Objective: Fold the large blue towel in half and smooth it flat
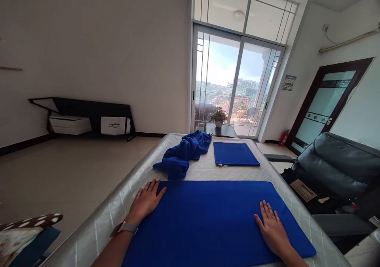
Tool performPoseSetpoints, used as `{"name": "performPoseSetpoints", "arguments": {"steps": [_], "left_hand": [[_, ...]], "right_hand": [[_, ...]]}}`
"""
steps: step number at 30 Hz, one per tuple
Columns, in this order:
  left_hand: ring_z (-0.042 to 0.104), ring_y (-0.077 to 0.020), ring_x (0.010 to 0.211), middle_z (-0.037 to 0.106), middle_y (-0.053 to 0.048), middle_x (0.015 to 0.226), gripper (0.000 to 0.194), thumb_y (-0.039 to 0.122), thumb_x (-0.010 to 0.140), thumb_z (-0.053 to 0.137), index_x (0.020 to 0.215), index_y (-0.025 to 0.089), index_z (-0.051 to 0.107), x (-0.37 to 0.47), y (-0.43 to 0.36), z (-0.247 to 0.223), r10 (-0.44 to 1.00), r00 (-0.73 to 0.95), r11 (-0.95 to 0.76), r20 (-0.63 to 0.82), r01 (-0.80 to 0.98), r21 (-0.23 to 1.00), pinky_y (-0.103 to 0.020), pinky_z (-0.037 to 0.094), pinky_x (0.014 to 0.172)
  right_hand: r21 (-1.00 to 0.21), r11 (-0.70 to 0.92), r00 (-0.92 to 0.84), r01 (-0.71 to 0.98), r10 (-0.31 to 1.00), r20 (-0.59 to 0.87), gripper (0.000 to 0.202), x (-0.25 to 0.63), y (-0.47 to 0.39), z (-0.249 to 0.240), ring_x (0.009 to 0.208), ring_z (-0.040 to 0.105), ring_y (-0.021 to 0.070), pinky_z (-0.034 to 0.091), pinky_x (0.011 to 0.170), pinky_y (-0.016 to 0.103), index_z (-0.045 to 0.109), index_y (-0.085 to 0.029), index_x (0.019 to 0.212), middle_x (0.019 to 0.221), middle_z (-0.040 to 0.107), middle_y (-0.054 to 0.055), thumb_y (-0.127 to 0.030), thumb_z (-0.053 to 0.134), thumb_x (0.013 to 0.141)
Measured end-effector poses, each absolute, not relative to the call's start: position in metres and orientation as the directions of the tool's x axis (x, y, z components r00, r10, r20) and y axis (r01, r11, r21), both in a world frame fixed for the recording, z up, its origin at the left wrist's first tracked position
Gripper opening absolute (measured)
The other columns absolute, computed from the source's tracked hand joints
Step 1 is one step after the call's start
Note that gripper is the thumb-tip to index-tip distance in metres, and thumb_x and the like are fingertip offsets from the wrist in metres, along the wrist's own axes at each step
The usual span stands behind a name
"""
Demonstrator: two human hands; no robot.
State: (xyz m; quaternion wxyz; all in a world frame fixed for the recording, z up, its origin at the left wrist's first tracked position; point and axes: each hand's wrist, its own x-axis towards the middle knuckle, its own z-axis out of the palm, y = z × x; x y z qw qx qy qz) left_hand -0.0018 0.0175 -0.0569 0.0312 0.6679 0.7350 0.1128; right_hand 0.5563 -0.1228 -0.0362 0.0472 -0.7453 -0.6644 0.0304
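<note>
A blue towel (208, 223) lies spread flat on the white quilted mattress (101, 223), its near end running out of the view. My left hand (147, 199) rests at the towel's left edge near its far corner, fingers stretched out. On the right part of the towel lies my right hand (271, 223), palm down with the fingers extended. Beyond the towel a second blue towel (236, 154) is folded into a neat rectangle with a small white label. Left of it, a crumpled heap of blue cloth (185, 152) sits just past my left hand.
A dark leather armchair (341, 164) stands to the right, with a brown card (303, 190) on it. Beyond the mattress, a potted plant (219, 116) stands on a small dark table before glass sliding doors. A low black rack (95, 116) holds white boxes at the left wall.
</note>
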Motion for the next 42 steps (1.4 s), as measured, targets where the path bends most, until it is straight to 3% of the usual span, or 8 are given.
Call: {"name": "performPoseSetpoints", "arguments": {"steps": [6,11,16,20,26,33,40,42], "left_hand": [[0.022,-0.0323,0.161,0.030,-0.014,0.174,0.080,0.062,0.101,0.023,0.164,0.015,0.033,-0.009,0.021,-0.069,0.988,-0.091,0.064,0.126,0.977,0.203,-0.054,0.020,0.130],[0.023,-0.0334,0.161,0.032,-0.016,0.172,0.082,0.063,0.100,0.024,0.163,0.011,0.033,-0.003,0.020,-0.062,0.986,-0.121,0.096,0.116,0.975,0.201,-0.057,0.020,0.129],[0.025,-0.0328,0.160,0.036,-0.017,0.170,0.079,0.061,0.100,0.027,0.162,0.012,0.035,0.001,0.016,-0.054,0.985,-0.117,0.088,0.125,0.972,0.216,-0.056,0.022,0.128],[0.025,-0.0331,0.160,0.036,-0.017,0.171,0.079,0.060,0.101,0.029,0.163,0.011,0.033,0.002,0.015,-0.052,0.987,-0.118,0.093,0.111,0.973,0.213,-0.056,0.023,0.129],[0.023,-0.0317,0.161,0.032,-0.015,0.172,0.079,0.060,0.100,0.030,0.162,0.012,0.035,0.003,0.016,-0.051,0.987,-0.118,0.095,0.107,0.976,0.195,-0.054,0.020,0.130],[0.024,-0.0338,0.160,0.029,-0.016,0.173,0.080,0.060,0.100,0.031,0.163,0.011,0.034,0.003,0.015,-0.049,0.990,-0.107,0.086,0.095,0.975,0.204,-0.056,0.021,0.129],[0.022,-0.0336,0.161,0.028,-0.016,0.173,0.080,0.059,0.100,0.028,0.163,0.010,0.034,-0.002,0.018,-0.057,0.990,-0.099,0.079,0.099,0.978,0.194,-0.056,0.019,0.130],[0.025,-0.0344,0.160,0.033,-0.016,0.172,0.077,0.059,0.100,0.030,0.161,0.013,0.038,-0.005,0.018,-0.059,0.989,-0.083,0.058,0.121,0.979,0.196,-0.056,0.022,0.129]], "right_hand": [[-0.094,-0.314,0.322,0.945,0.942,0.090,0.088,0.671,-0.123,-0.059,0.160,0.020,0.0252,0.019,0.130,0.046,0.031,-0.011,0.165,0.172,0.027,0.009,-0.060,0.017,0.094],[-0.041,-0.408,0.409,0.912,0.900,0.148,0.090,0.677,-0.121,-0.051,0.160,0.022,0.0288,0.017,0.130,0.049,0.036,-0.002,0.161,0.171,0.028,0.014,-0.057,0.013,0.094],[-0.028,-0.216,0.218,0.976,0.967,0.131,0.080,0.589,-0.109,-0.012,0.161,0.018,0.0261,0.013,0.131,0.047,0.037,-0.007,0.162,0.172,0.028,0.011,-0.051,0.014,0.099],[-0.207,0.093,-0.090,0.974,0.996,0.025,0.072,0.469,-0.097,0.021,0.161,0.016,0.0243,0.013,0.131,0.046,0.035,-0.016,0.164,0.172,0.024,0.004,-0.053,0.016,0.105],[-0.391,0.485,-0.502,0.782,0.862,0.067,0.067,0.309,-0.076,0.025,0.161,0.017,0.0261,0.016,0.131,0.052,0.033,-0.020,0.165,0.172,0.023,0.007,-0.054,0.026,0.108],[-0.404,0.475,-0.502,0.782,0.864,0.045,0.073,0.270,-0.036,0.007,0.161,0.013,0.0248,0.010,0.131,0.050,0.025,-0.008,0.165,0.172,0.021,0.014,-0.053,0.025,0.108],[-0.312,0.346,-0.373,0.885,0.928,-0.029,0.072,0.370,-0.015,0.011,0.161,0.011,0.0214,0.010,0.131,0.044,0.021,-0.012,0.167,0.174,0.017,0.009,-0.052,0.021,0.108],[-0.281,0.312,-0.338,0.908,0.940,-0.048,0.071,0.410,-0.013,0.012,0.161,0.011,0.0200,0.009,0.131,0.042,0.022,-0.015,0.168,0.174,0.017,0.007,-0.053,0.020,0.107]]}}
